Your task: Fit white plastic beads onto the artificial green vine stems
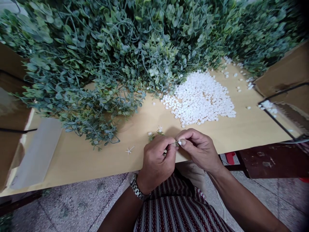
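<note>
My left hand [159,158], with a metal watch on its wrist, is closed in a pinch around the thin stem of a green artificial sprig [151,136]. The sprig's leaves show beyond the knuckles, with small white bits among them; most of the stem is hidden. Close against it, my right hand [201,149] pinches a small white bead-like piece [180,142] between thumb and forefinger, at the stem's tip. Whether the piece sits on the stem, I cannot tell. A white star-shaped piece [129,150] lies on the table to the left of my hands.
A pile of small white pieces [201,98] lies beyond my hands on the wooden table [91,164]. Artificial greenery [116,54] fills the back. Cardboard [287,77] with a black metal frame stands at right; a whitish strip [40,153] lies at left.
</note>
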Available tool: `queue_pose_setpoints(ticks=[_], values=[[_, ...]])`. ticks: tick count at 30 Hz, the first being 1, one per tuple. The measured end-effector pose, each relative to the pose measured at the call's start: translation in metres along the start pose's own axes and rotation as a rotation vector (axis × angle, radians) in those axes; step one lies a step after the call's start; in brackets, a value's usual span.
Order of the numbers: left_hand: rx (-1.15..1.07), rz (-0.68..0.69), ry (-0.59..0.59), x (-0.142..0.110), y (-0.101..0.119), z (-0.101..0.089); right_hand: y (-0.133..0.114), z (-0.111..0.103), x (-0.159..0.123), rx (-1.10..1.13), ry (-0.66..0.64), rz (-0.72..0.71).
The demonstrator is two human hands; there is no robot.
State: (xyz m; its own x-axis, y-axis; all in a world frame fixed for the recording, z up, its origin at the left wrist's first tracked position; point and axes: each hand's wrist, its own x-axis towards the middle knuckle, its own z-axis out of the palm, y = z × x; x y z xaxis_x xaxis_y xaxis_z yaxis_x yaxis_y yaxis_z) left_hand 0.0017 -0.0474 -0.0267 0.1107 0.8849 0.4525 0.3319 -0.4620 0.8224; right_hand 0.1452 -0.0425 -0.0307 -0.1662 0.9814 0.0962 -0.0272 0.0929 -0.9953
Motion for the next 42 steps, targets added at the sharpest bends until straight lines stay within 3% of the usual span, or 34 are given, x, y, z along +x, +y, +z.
queue_pose_setpoints(ticks=[16, 24, 27, 29, 34, 38, 42], values=[[-0.008, -0.003, 0.012, 0.000, 0.003, -0.001, 0.009, -0.005, -0.001, 0.109, -0.024, 0.055], [0.039, 0.132, 0.002, -0.002, 0.008, -0.003, -0.001, -0.007, -0.011, -0.033, -0.012, -0.103], [-0.039, 0.230, 0.022, -0.009, 0.016, -0.018, -0.012, -0.011, -0.014, -0.074, 0.042, -0.224], [-0.111, 0.279, 0.071, -0.018, 0.022, -0.031, -0.016, -0.011, -0.008, -0.216, 0.072, -0.294], [-0.213, 0.232, 0.187, -0.048, 0.034, -0.066, -0.010, 0.007, 0.027, -0.862, -0.167, -0.530], [-0.132, 0.054, 0.421, -0.078, 0.041, -0.107, -0.001, 0.027, 0.035, -1.236, -0.234, -0.600], [0.029, 0.013, 0.771, -0.102, 0.039, -0.146, 0.002, 0.045, 0.024, -1.269, -0.257, -0.639]])
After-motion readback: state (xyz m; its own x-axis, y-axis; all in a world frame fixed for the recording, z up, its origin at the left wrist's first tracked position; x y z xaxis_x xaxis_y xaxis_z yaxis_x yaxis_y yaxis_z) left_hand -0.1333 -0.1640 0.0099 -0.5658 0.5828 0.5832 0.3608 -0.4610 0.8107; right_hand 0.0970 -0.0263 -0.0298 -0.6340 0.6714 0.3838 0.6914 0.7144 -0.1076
